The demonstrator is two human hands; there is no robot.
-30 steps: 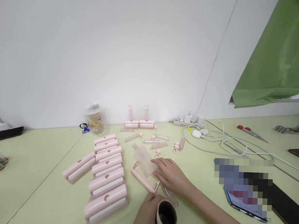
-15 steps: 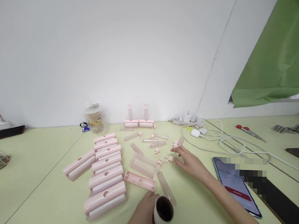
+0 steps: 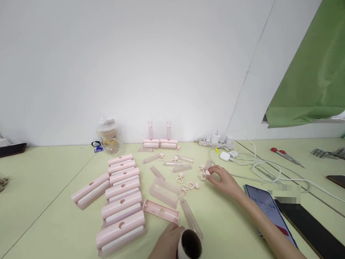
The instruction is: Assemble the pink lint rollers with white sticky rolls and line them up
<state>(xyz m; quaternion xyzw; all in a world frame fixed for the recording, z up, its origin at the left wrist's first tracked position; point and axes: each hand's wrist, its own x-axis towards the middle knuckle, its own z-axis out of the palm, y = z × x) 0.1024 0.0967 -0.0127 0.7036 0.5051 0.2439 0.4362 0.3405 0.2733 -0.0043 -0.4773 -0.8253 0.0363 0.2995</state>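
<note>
My left hand (image 3: 168, 244) is wrapped round a white sticky-paper roll (image 3: 182, 254), whose dark hollow end faces up. Farther out, my right hand (image 3: 221, 178) pinches the pink rounded end of a heart-shaped handle (image 3: 202, 176). Another heart-shaped handle (image 3: 191, 185) lies nearby with several more. Just beyond my left hand lies a pink half-shell casing (image 3: 161, 210) with a hole in it, and behind that a clear pink cover (image 3: 165, 191). A long translucent tube (image 3: 191, 217) lies beside the roll.
Pink lint rollers (image 3: 121, 203) stand in a row on the left. Two more with upright handles (image 3: 160, 143) are at the wall. A phone (image 3: 267, 208), a dark slab (image 3: 307, 232), white cables (image 3: 273, 170), a power strip (image 3: 208, 142) and scissors (image 3: 286, 156) lie right.
My right hand has moved slightly and its fingers have closed on the end of a heart-shaped handle. My left hand still holds the roll in about the same place.
</note>
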